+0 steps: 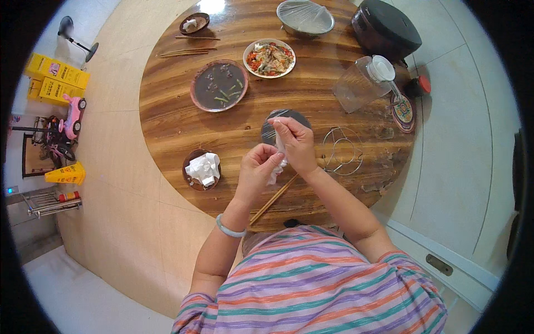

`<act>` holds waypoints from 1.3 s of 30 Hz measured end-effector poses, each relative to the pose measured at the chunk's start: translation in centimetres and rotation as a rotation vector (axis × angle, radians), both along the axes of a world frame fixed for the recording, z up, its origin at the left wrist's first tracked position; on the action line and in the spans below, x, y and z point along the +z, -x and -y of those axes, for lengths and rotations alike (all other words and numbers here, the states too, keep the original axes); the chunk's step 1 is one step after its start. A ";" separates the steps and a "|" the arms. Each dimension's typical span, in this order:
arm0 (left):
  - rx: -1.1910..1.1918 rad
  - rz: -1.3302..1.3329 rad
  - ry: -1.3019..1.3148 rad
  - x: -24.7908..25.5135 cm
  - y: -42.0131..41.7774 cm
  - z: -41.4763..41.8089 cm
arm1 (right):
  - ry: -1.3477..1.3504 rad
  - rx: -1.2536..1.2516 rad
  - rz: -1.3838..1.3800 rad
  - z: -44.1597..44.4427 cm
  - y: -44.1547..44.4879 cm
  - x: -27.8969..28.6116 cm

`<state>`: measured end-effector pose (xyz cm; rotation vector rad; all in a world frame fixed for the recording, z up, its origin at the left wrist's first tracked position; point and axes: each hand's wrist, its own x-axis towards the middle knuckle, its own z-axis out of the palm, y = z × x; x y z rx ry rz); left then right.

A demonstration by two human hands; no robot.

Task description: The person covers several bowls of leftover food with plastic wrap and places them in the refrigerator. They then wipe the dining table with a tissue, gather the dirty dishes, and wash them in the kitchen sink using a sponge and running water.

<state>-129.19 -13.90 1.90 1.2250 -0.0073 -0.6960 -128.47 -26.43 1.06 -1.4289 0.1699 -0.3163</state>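
Observation:
Both hands meet over a dark round dish covered with clear plastic film (pixel 269 132). My left hand (pixel 259 169) pinches a crumpled strip of thin whitish translucent film (pixel 280 144), and part of it hangs below the fingers. My right hand (pixel 297 144) grips the upper end of the same strip; whether it is plastic or tissue is hard to tell. Wooden chopsticks (pixel 273 200) lie below the hands. A wire trivet (pixel 343 151) stands to the right. On the left, a brown bowl (pixel 186 183) holds crumpled white tissues (pixel 204 169).
Farther off are a soup bowl (pixel 193 94), a plate of food (pixel 246 67), a film-covered metal bowl (pixel 306 18), a black rice cooker (pixel 388 31) and a clear pitcher (pixel 358 85). A small bowl (pixel 195 31) and more chopsticks (pixel 187 52) lie at upper left.

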 end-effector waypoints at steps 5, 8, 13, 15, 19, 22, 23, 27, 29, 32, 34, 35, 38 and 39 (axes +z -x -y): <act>0.235 -0.308 0.393 -0.1 -0.7 -0.1 | -0.340 0.176 -0.270 1.6 -0.3 -0.2; 0.279 -0.429 0.548 -1.6 -2.1 -1.3 | -0.502 0.415 -0.394 3.2 -0.6 0.0; 0.321 -0.364 0.560 0.1 -3.9 -1.7 | 0.010 0.698 -0.533 6.4 -1.1 0.1; 0.259 -0.241 0.387 0.0 -4.7 -2.2 | 0.303 0.594 -0.517 8.1 -1.7 -1.1; 0.283 0.246 -0.166 -2.2 -5.9 -0.3 | 0.041 -0.126 -0.108 8.7 -3.4 -2.7; 0.443 0.411 -0.296 -5.9 -7.9 0.6 | -0.784 -0.157 -0.178 8.1 -5.0 -2.3; 0.496 0.360 -0.260 -6.8 -8.8 1.1 | -0.914 -0.125 -0.266 8.6 -5.4 -2.8; 0.496 0.314 -0.316 -9.5 -13.1 2.5 | -0.650 0.192 -0.440 12.0 -6.7 -5.1; 0.481 0.338 -0.356 -11.2 -15.7 2.8 | -0.233 0.110 -0.456 13.9 -8.6 -6.7; 0.396 0.311 -0.294 -14.3 -18.6 4.4 | -0.139 0.074 -0.419 16.5 -12.5 -9.8; 0.380 0.227 -0.223 -15.2 -19.7 5.8 | -0.166 0.039 -0.366 18.8 -14.5 -13.0; 0.369 0.180 -0.183 -15.7 -20.1 6.5 | -0.213 0.016 -0.333 19.1 -16.0 -14.3; 0.336 0.100 -0.269 -15.9 -20.7 7.7 | 0.111 -0.062 -0.346 19.1 -19.5 -15.9; 0.386 0.047 -0.216 -15.8 -20.7 7.8 | -0.014 -0.082 -0.395 18.3 -20.6 -15.9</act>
